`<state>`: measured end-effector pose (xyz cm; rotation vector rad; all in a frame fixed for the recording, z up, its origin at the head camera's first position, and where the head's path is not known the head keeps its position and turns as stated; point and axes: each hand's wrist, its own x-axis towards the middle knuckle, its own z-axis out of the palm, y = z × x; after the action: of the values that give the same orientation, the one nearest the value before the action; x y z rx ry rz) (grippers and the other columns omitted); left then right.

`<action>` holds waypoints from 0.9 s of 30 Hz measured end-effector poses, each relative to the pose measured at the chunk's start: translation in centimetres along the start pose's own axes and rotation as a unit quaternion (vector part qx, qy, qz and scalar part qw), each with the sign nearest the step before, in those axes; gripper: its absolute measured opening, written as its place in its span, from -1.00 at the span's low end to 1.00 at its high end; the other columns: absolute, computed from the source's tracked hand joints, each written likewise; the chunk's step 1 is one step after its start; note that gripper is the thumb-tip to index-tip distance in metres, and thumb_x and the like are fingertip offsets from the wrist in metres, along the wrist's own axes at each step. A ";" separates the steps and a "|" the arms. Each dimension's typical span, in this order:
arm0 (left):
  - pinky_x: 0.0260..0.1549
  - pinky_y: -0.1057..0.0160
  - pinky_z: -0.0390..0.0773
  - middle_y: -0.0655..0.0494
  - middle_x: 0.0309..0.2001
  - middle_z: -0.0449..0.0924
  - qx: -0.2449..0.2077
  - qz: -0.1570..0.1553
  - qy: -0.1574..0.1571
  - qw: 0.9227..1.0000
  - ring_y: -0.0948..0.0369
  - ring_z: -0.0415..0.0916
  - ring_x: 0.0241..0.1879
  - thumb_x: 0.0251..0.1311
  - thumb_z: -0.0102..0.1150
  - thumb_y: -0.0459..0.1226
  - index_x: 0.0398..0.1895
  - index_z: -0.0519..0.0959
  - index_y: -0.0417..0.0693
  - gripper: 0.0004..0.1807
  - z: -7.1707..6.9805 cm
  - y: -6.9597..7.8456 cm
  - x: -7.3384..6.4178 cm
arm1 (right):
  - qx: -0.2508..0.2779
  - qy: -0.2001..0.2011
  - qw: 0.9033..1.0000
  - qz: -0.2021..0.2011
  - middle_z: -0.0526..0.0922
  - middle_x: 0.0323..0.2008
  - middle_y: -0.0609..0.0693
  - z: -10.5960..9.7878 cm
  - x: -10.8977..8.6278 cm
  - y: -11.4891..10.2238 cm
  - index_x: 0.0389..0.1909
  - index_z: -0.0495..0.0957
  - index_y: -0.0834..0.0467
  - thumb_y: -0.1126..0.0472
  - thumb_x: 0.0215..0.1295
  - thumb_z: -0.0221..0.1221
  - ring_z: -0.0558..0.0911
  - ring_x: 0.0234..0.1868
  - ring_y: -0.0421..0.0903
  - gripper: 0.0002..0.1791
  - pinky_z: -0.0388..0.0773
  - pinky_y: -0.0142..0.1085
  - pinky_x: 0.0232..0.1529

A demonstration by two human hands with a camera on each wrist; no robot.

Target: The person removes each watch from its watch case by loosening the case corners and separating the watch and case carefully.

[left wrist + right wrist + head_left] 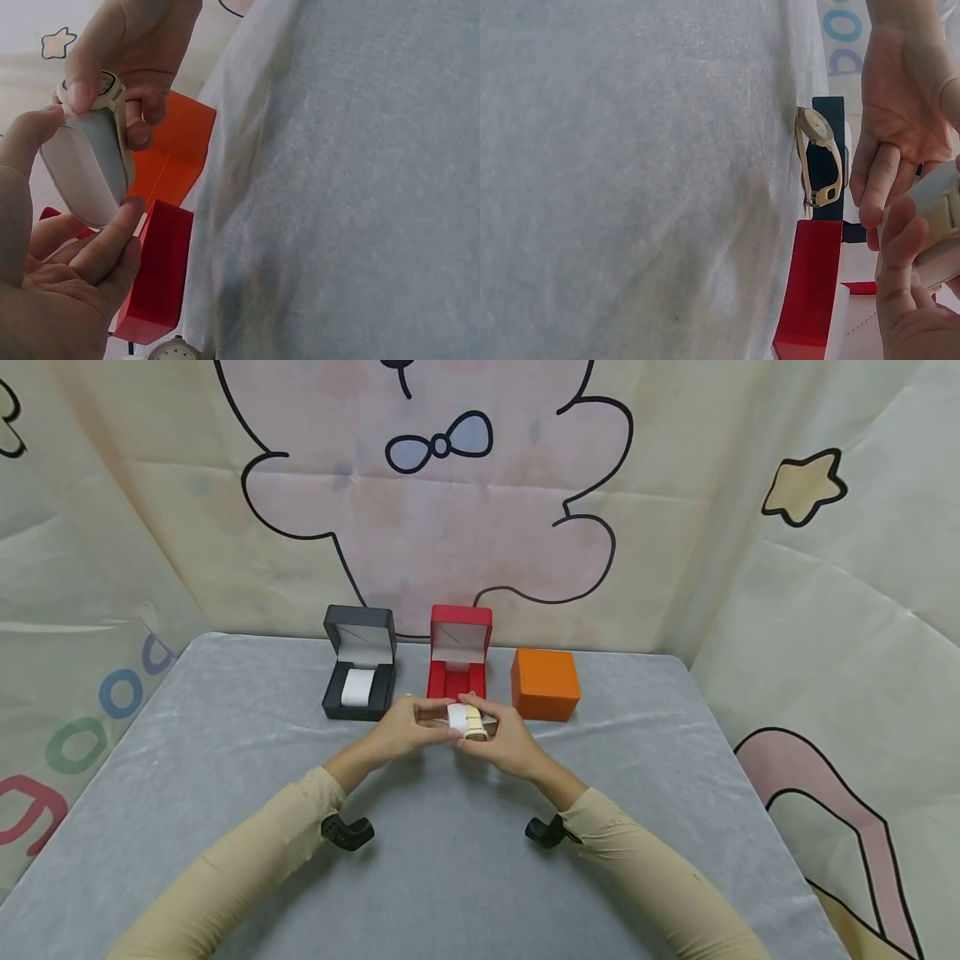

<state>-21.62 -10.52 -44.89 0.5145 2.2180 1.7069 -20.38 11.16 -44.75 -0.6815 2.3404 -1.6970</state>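
Observation:
Both hands meet over the table in front of the red box. My left hand (408, 724) holds one end of a white watch cushion (75, 176) between thumb and fingers. At its other end, my right hand (513, 743) pinches a wristwatch (474, 720) with a cream strap, which lies around the cushion. The left wrist view shows the right thumb pressing beside the watch's dial. A second wristwatch (821, 126), with a beige strap, rests on the table by the dark box; the left hand hides it in the head view.
Along the back edge stand an open dark box (336, 697) with a white cushion (357, 687) inside, an open red box (461, 635) with no cushion visible, and a closed orange box (546, 685). A grey cloth (450, 877) covers the table, and a printed curtain (697, 460) hangs behind.

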 end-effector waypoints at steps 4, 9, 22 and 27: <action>0.08 0.06 0.66 -0.25 0.19 0.62 0.000 0.013 -0.005 1.000 -0.04 0.69 0.09 0.16 0.43 -0.31 0.34 0.46 -0.34 -0.33 0.2 -0.2 0.1 | -0.006 -0.003 1.000 -0.002 0.34 0.47 0.25 -0.1 -0.1 0.0 0.44 0.37 0.24 0.36 0.18 0.36 0.64 -0.02 0.06 -0.24 0.68 -0.39 -0.03; 0.05 0.05 0.67 -0.29 0.21 0.60 0.021 0.028 -0.008 0.999 -0.07 0.69 0.08 0.16 0.42 -0.31 0.34 0.44 -0.39 -0.31 0.2 -0.3 0.1 | -0.008 -0.016 1.000 0.003 0.27 0.52 0.23 -0.2 -0.2 0.2 0.46 0.33 0.25 0.39 0.18 0.31 0.61 0.10 0.09 -0.23 0.67 -0.35 0.03; 0.11 -0.04 0.64 -0.22 0.26 0.57 0.033 0.067 -0.001 0.997 -0.08 0.67 0.10 0.13 0.44 -0.35 0.35 0.43 -0.31 -0.31 -0.1 -0.5 0.5 | -0.010 -0.033 0.999 0.007 0.19 0.56 0.19 -0.6 0.1 -0.3 0.50 0.30 0.15 0.35 0.22 0.35 0.67 -0.16 0.03 -0.19 0.67 -0.42 -0.09; 0.16 -0.08 0.60 -0.19 0.21 0.61 0.073 0.073 0.007 0.995 -0.05 0.68 0.10 0.12 0.46 -0.29 0.35 0.44 -0.28 -0.29 0.1 -0.3 0.2 | -0.030 -0.032 0.999 -0.006 0.22 0.54 0.23 -0.7 0.0 -0.2 0.48 0.31 0.21 0.37 0.19 0.35 0.65 -0.21 0.01 -0.19 0.66 -0.43 -0.13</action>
<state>-21.84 -10.43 -45.25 0.7170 2.3807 1.6271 -20.61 11.66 -44.33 -0.7500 2.3553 -1.5906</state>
